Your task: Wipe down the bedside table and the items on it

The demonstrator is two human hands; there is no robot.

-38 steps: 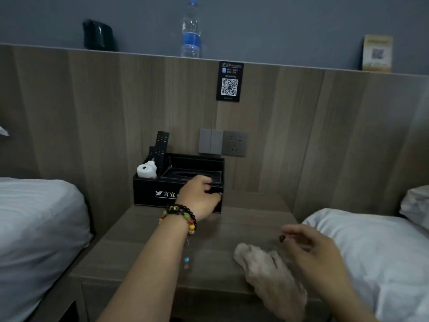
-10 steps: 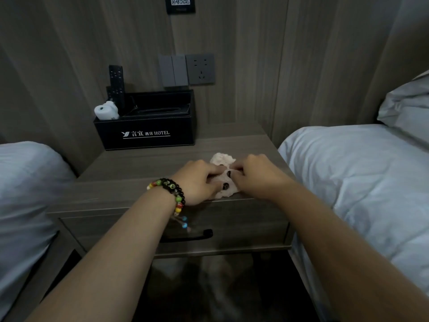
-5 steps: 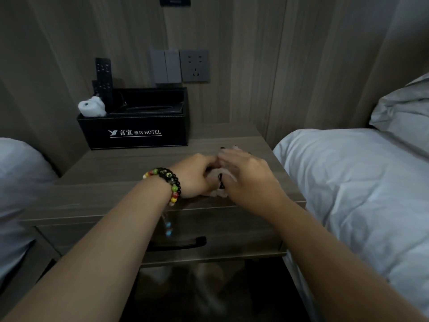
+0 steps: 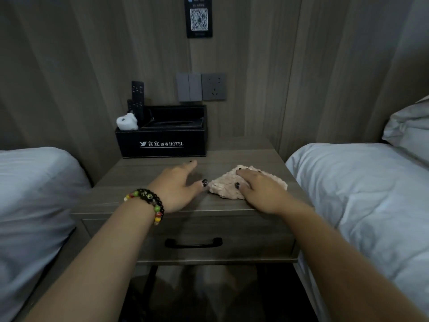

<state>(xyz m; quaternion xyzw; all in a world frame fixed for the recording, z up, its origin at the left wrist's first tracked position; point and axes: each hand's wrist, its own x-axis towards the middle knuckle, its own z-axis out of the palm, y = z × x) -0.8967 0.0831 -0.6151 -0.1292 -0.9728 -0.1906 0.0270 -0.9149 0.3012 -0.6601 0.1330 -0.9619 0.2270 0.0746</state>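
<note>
Both hands lay flat on the desk point(image 4: 144, 173): the right hand point(image 4: 260, 191) spread, pressing the pink cloth point(image 4: 228, 189) near the front edge, the left hand point(image 4: 178, 184) open beside it. A wide sweep could knock the black tissue box point(image 4: 162, 141) backward.

two beds point(image 4: 362, 182), wall socket point(image 4: 213, 86), QR sign point(image 4: 199, 16)

The bench point(image 4: 148, 180) stood between two beds. An organizer box point(image 4: 162, 141) sat at its rear left corner, holding remotes point(image 4: 137, 98). A cloth point(image 4: 229, 184) lay near the front right edge, beneath the right hand point(image 4: 260, 191); the left hand point(image 4: 178, 187) rested just left of it.
</note>
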